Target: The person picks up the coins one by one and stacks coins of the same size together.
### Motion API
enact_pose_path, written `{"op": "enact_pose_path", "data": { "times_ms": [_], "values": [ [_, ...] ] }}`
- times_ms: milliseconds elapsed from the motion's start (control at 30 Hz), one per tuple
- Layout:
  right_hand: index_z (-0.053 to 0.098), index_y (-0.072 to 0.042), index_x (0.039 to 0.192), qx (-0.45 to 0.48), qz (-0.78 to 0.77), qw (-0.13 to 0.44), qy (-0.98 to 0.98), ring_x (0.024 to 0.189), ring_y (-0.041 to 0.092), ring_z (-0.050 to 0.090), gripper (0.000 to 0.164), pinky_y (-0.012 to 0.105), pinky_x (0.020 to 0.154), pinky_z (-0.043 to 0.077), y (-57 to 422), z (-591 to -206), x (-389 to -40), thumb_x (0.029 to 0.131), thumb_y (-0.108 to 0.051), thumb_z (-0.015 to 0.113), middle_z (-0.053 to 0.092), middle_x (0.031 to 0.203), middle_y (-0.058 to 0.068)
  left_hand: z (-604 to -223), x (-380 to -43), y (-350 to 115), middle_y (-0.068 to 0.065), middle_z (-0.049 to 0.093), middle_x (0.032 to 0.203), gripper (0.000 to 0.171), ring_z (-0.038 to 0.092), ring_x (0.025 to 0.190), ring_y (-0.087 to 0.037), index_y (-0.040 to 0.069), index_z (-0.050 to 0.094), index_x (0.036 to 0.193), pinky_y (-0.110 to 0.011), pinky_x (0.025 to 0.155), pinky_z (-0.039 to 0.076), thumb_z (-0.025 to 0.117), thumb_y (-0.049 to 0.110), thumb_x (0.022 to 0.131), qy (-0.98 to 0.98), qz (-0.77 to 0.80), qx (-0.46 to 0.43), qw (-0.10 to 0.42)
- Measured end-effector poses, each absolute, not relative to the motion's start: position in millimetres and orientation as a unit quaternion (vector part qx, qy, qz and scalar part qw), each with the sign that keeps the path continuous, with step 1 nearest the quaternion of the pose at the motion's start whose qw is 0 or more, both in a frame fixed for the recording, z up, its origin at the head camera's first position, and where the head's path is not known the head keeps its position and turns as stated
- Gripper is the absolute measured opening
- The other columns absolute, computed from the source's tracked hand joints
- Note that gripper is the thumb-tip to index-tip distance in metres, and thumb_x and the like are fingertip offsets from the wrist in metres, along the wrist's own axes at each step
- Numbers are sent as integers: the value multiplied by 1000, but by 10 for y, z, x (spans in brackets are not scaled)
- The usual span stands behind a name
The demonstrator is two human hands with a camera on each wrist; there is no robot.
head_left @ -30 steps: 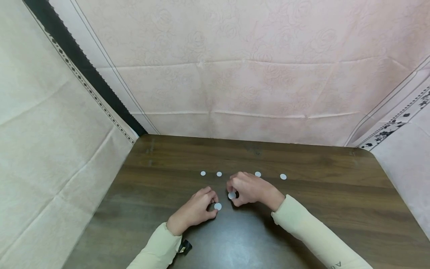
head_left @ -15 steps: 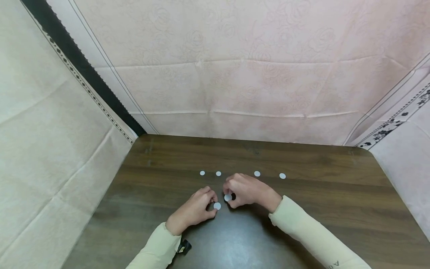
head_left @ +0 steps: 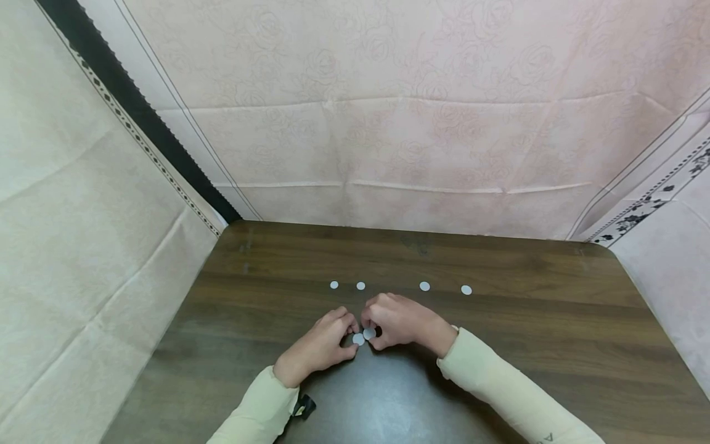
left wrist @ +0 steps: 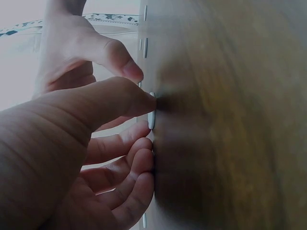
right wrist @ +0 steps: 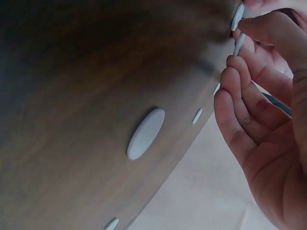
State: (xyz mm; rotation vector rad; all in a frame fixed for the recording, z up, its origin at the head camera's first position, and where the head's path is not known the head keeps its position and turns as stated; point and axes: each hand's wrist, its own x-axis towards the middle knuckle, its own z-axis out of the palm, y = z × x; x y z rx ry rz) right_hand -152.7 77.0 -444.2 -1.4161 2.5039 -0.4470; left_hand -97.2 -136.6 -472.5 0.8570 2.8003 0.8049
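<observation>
In the head view my left hand (head_left: 320, 346) pinches a white disc (head_left: 358, 340) between thumb and fingers, low on the wooden table. From the right, my right hand (head_left: 402, 322) grips a second white disc (head_left: 369, 333) at its edges. The two discs lie side by side, with hardly any gap; whether they touch I cannot tell. The left wrist view shows the left thumb and index finger on either side of a thin disc (left wrist: 152, 112), seen edge-on at the tabletop. Part of the right hand (left wrist: 91, 52) shows beyond it.
Farther back lies a spaced row of white discs, from the leftmost disc (head_left: 334, 285) to the rightmost disc (head_left: 466, 290). The brown table (head_left: 527, 345) ends at a pale patterned cloth (head_left: 421, 148), with more cloth hanging at both sides.
My right hand has moved left and slightly toward me, bringing its disc from a short distance away to beside the other. My left hand and its disc have stayed in place.
</observation>
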Motion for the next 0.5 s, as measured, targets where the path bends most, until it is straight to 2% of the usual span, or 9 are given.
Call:
{"op": "enact_pose_path", "data": {
  "times_ms": [200, 500],
  "values": [
    [74, -14, 83, -491, -152, 105, 851, 68, -1, 49, 11, 15, 61, 44, 728, -4465, -1486, 81, -14, 85, 66, 83, -2, -4730, -980, -1369, 0, 56, 93, 14, 48, 83, -11, 7, 68, 97, -27, 75, 47, 78, 11, 88, 923, 257, 281, 54],
    [78, -15, 90, -497, -138, 86, 853, 73, -2, 58, 11, 14, 65, 48, 667, -4460, -1434, 83, -16, 86, 71, 87, -4, -4725, -979, -1382, 2, 52, 92, 14, 45, 82, -11, 7, 65, 93, -25, 71, 42, 77, 11, 88, 924, 251, 283, 52]
  ]
}}
